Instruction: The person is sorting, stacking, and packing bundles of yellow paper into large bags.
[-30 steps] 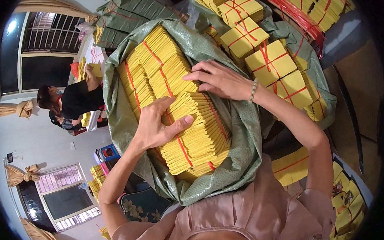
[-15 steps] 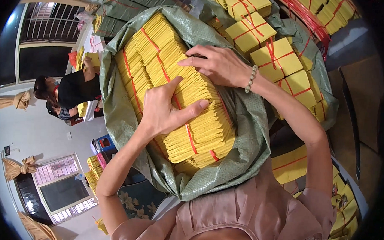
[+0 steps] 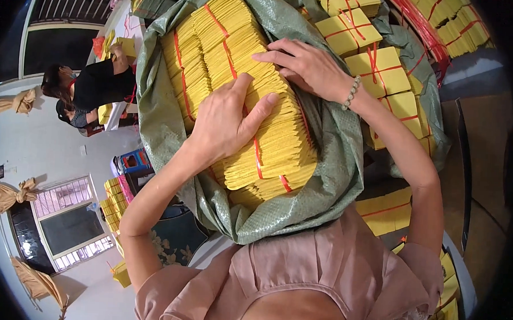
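A green woven sack (image 3: 276, 226) stands against my front with its mouth rolled down. Inside it are tightly packed yellow paper bundles (image 3: 217, 21), bound with red plastic ties (image 3: 229, 58). My left hand (image 3: 223, 117) lies on top of the bundles, its thumb spread away from its fingers, which are partly hidden. To its right, my right hand (image 3: 316, 70), with a beaded bracelet (image 3: 351, 92) on the wrist, rests at the bundles' right edge near the sack wall. Its upper fingers are stretched over the paper; the lower ones are partly hidden.
Another green sack (image 3: 438, 131) with tied yellow paper stacks (image 3: 378, 71) stands at the right. More yellow stacks (image 3: 387, 214) lie below my right forearm. At the far left, a person in black (image 3: 102, 84) works at a white table (image 3: 114, 116). A blue-red crate (image 3: 135, 161) stands left of the sack.
The whole view has shifted, so the sack sits higher in the picture. My left hand has slid slightly farther up the bundles. My right hand stays at their right edge.
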`<move>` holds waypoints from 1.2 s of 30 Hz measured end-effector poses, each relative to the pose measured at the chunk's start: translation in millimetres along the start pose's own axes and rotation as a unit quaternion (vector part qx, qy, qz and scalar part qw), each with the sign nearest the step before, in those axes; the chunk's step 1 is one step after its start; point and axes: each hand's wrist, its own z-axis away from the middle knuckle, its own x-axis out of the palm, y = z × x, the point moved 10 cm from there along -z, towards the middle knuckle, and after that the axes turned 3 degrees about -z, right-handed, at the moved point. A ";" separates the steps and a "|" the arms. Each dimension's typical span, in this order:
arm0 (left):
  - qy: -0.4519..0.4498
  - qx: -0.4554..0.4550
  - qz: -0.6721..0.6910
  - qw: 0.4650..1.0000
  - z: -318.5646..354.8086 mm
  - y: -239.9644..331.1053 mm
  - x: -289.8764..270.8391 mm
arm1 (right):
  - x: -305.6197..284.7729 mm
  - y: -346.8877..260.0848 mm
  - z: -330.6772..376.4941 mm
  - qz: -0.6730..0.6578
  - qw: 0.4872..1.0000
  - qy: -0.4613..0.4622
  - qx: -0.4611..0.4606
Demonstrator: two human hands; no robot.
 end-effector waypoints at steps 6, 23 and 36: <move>0.052 0.137 -0.081 0.986 40.0 38.0 -14.4 | -5.3 -7.5 17.4 -0.021 0.999 -0.019 0.040; 0.114 0.144 -0.065 0.981 44.4 36.3 -5.2 | -16.0 -107.9 94.9 0.123 0.980 -0.158 0.005; 0.106 0.149 -0.097 0.978 49.7 36.2 25.0 | -19.6 -106.1 109.7 0.025 0.991 -0.131 0.034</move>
